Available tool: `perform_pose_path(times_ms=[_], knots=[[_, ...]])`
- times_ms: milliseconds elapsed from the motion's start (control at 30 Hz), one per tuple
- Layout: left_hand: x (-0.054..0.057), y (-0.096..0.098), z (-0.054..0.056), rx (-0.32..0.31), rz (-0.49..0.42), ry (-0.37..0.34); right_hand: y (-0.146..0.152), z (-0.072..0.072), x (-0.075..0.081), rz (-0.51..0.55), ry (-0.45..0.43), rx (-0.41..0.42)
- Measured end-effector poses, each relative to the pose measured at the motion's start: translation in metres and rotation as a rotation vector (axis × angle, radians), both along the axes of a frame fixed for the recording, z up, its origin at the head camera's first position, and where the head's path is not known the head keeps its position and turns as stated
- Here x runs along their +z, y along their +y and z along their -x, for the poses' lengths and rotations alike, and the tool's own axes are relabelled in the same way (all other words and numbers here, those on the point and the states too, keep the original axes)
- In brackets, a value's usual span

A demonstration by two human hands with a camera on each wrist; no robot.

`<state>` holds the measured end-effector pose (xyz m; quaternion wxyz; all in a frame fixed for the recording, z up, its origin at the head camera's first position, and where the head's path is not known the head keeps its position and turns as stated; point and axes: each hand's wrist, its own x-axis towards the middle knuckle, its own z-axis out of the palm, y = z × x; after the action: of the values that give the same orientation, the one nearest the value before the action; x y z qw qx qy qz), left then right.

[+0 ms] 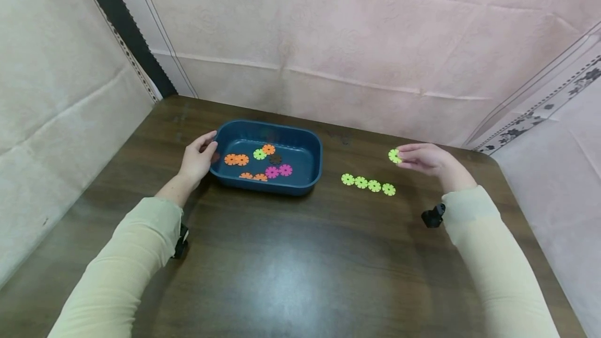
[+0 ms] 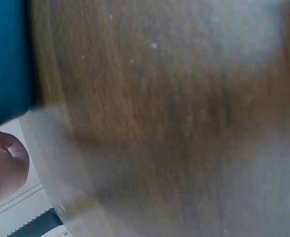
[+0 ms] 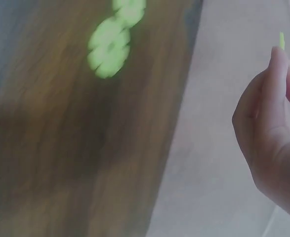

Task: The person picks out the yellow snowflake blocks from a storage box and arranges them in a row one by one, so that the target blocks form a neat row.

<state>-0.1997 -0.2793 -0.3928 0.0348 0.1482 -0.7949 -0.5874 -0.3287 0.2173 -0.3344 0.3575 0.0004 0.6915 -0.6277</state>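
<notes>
Between its thumb and fingertips my right hand [image 1: 426, 159] pinches a yellow-green notched disc [image 1: 394, 156]. Seen edge-on in the right wrist view, the disc [image 3: 281, 40] pokes up past the fingertips. A row of several yellow-green discs [image 1: 368, 183] lies on the table just below and left of that hand. My left hand [image 1: 197, 159] grips the left rim of a blue tray [image 1: 266, 187], thumb on the near side. Inside the tray are orange discs [image 1: 236, 159], magenta discs [image 1: 279, 171], one yellow-green disc [image 1: 260, 154] and a dark brown disc [image 1: 275, 159].
The dark wooden table [image 1: 281, 254] is glossy and reflects light in front of the tray. Pale cloth [image 1: 352, 40] hangs behind its far edge and along both sides. Each wrist carries a small black camera [image 1: 433, 216].
</notes>
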Motion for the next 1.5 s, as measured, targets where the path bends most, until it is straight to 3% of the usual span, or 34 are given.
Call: perform_pose_path(times_ms=[233,567,867,1300,1500], knots=[[-0.001,0.0,-0.001,0.001,0.004,0.001,0.031,-0.001,-0.02,-0.121,-0.012,0.07],[-0.001,-0.001,0.001,-0.01,-0.005,0.008,0.051,-0.009,-0.045,-0.178,-0.106,0.042],[0.0,-0.001,-0.001,-0.008,-0.011,-0.014,0.043,-0.013,-0.054,-0.366,0.011,0.075],[-0.001,-0.002,-0.001,-0.013,-0.003,-0.001,0.027,-0.015,-0.048,-0.564,0.126,0.12],[-0.001,-0.001,-0.001,-0.008,-0.007,-0.003,0.023,-0.016,-0.049,-0.621,0.17,0.086]])
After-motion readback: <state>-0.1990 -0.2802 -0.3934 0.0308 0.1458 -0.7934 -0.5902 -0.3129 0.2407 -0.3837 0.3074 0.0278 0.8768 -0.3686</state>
